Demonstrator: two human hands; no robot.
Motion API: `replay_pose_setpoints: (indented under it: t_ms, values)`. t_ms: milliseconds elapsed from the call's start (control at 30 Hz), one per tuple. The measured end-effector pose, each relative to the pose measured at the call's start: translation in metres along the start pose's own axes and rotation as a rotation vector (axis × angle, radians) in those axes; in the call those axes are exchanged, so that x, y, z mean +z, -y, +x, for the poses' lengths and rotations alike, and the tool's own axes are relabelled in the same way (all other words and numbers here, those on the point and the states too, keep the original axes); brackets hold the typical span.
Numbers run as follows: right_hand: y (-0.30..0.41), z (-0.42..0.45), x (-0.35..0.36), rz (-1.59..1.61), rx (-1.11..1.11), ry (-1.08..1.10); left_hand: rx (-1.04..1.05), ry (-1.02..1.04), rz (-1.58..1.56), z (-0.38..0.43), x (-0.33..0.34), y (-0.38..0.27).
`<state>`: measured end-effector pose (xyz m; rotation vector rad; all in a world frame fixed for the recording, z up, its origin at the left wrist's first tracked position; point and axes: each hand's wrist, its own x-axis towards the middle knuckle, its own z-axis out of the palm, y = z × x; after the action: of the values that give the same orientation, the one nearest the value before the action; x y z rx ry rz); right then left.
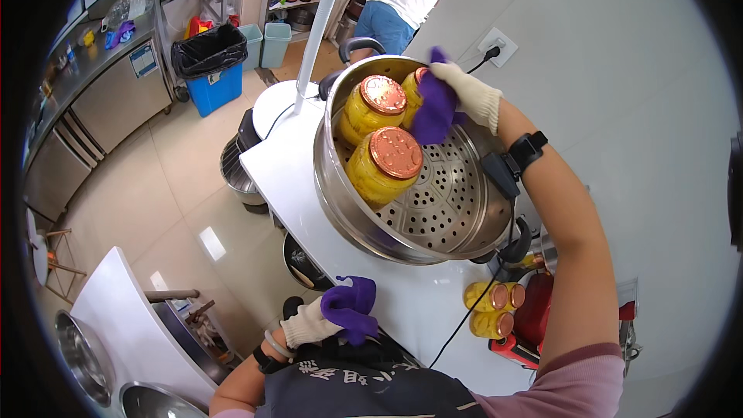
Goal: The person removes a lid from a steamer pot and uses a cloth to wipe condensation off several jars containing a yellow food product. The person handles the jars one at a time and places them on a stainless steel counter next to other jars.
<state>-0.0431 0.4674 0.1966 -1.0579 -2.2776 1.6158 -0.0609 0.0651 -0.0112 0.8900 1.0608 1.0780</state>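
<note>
A wide stainless-steel steamer pot with a perforated rack stands on the white table. Inside are three glass jars with yellow contents and wet copper-coloured lids: a near jar, a middle jar and a far jar. My right hand, in a cream knit glove, reaches over the pot's wall and grips a purple cloth. This cloth lies against the far jar and partly covers it. My left hand, gloved too, holds another purple cloth close to my dark apron.
Several more yellow jars sit at the table's right, beside a red object. A black cable hangs across the table from my right wrist. Another person stands behind the pot. Steel bowls rest on the lower-left table.
</note>
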Motion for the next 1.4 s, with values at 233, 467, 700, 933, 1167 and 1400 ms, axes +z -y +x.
replay_pose_setpoints:
  t_ms: [233, 467, 700, 933, 1167, 1400]
  values:
    - [0.024, 0.015, 0.016, -0.916, 0.034, -0.104, -0.052, -0.003, -0.039, 0.002, -0.011, 0.000]
    - [0.040, 0.006, 0.033, -1.067, 0.113, -0.130, 0.157, -0.115, -0.011, 0.005, -0.014, 0.020]
    - [0.023, -0.011, 0.014, -1.038, 0.035, -0.023, 0.098, -0.034, -0.169, 0.008, -0.012, 0.021]
    - [0.013, -0.030, 0.017, -1.035, 0.045, -0.036, 0.236, -0.110, -0.085, 0.003, -0.007, 0.039]
    - [0.010, -0.045, 0.022, -1.050, 0.066, -0.096, 0.288, -0.161, -0.076, -0.008, 0.004, 0.040]
    - [0.011, -0.075, 0.026, -1.073, 0.117, -0.174, 0.276, -0.165, -0.074, -0.014, 0.009, 0.037]
